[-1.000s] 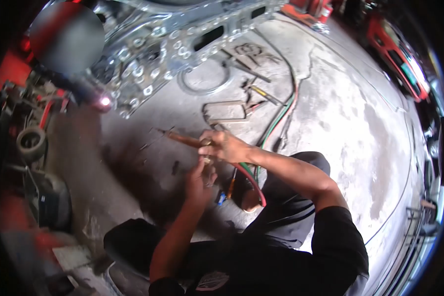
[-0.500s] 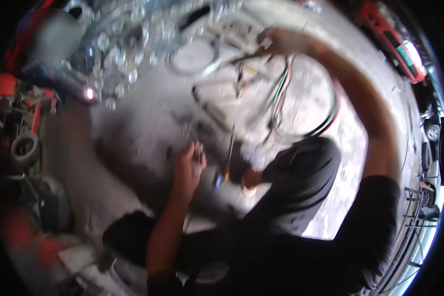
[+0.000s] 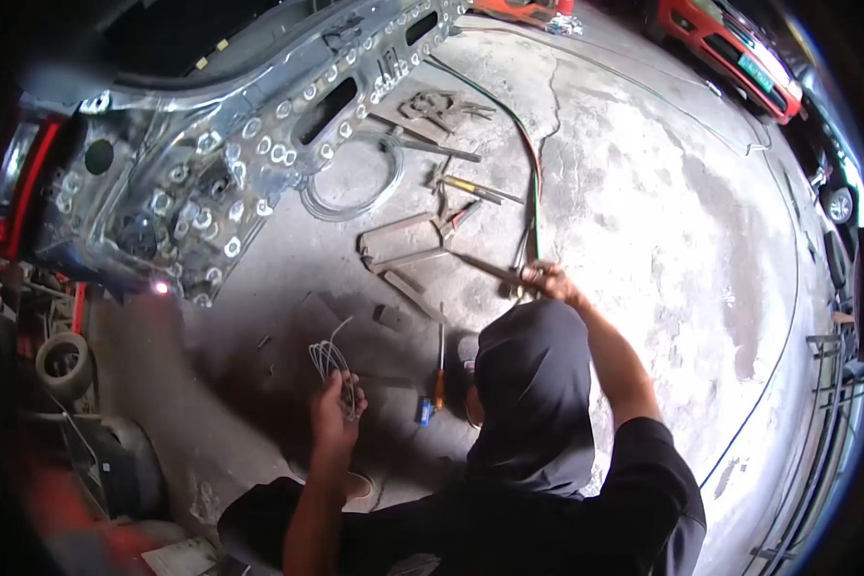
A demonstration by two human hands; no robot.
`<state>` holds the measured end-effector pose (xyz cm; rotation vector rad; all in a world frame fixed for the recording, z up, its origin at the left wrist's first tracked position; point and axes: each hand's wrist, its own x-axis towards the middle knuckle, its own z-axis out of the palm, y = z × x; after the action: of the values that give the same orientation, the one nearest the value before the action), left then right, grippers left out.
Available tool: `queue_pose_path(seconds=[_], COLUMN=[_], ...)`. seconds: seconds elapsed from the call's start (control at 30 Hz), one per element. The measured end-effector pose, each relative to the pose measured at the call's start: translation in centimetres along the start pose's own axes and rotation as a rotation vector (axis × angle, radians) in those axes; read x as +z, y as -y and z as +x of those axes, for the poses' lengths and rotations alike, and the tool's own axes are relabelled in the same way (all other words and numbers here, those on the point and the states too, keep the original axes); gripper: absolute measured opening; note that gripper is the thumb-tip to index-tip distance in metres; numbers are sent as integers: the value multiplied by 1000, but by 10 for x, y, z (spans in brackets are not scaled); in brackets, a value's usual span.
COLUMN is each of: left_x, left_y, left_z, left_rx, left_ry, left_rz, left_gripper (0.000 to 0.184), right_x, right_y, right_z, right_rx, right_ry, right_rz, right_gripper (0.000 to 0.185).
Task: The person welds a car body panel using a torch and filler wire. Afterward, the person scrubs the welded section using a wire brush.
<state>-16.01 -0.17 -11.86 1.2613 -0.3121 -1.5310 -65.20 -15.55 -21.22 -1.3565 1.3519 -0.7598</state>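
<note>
My left hand is closed around a small bundle of thin looped wire, whose loops stick up above the fingers. Just beyond my raised knee, my right hand grips a gas torch with its long dark tube pointing left. Red and green hoses run from the torch up along the floor. Between my hands lie an orange-handled screwdriver and a small blue object. A bent metal frame rests on the floor past the torch tip.
A bare car body panel with many round ground spots stands at upper left. Near it lie a larger wire coil, a yellow-handled tool and metal scraps. A red vehicle is parked at upper right.
My right hand has come down toward my knee with the torch, and the looped hoses now stretch out along the floor. My left hand has shifted slightly left and down, still holding wire.
</note>
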Motion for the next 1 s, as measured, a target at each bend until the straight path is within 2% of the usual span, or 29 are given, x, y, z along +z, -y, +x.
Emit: queue_pose_path(seconds=[0.03,0.07,0.13,0.23,0.27,0.33,0.43,0.47,0.5,0.53,0.57,0.6,0.63,0.73,0.8,0.83,0.87,0.93,1.0], left_x=[-1,0,-4,-29,-31,-42,-60,-65,-79,-119,-123,-126,-98,-77,-72,-76,-81,-86,-83], left_y=[0,-1,-3,-2,1,7,33,47,61,84,88,93,79,65,68,67,61,45,-2], left_z=[-1,-4,-7,-12,-5,4,41,56,70,98,111,124,120,133,144,143,142,133,95], left_rx=[-4,7,-7,41,87,70,-7,148,296,376,409,443,426,397,617,721,724,728,357], left_ry=[-58,-70,-135,-227,-262,-305,-417,-401,-395,-405,-404,-405,-404,-347,-228,-171,-152,-110,75], left_rz=[38,71,148,261,288,469,698,797,906,1012,1080,1147,1182,1136,1202,1238,1293,1400,1320], left_gripper=[24,25,26,26,26,28,33,36,39,41,43,46,49,56,62,65,65,67,65], right_x=[8,15,13,26,24,12,7,4,4,12,16,16,20,16,10,18,28,39,76], right_y=[-23,-79,-192,-130,-124,-184,-235,-257,-250,-229,-200,-193,-162,-140,-129,-85,-37,13,92], right_z=[8,20,72,29,28,45,54,52,55,51,49,48,50,62,82,87,95,124,129], right_rx=[40,91,-195,256,260,183,56,-134,45,152,254,259,364,256,34,-9,-55,-247,-254], right_ry=[-15,-18,248,212,64,89,145,8,40,-66,-127,-158,-132,-81,-4,87,178,472,730], right_rz=[-8,-14,69,419,118,-195,-443,-644,-539,-631,-677,-692,-677,-801,-1048,-1061,-1072,-950,-1081], right_gripper=[51,51,54,46,38,34,30,29,31,32,34,37,39,45,48,48,47,45,43])
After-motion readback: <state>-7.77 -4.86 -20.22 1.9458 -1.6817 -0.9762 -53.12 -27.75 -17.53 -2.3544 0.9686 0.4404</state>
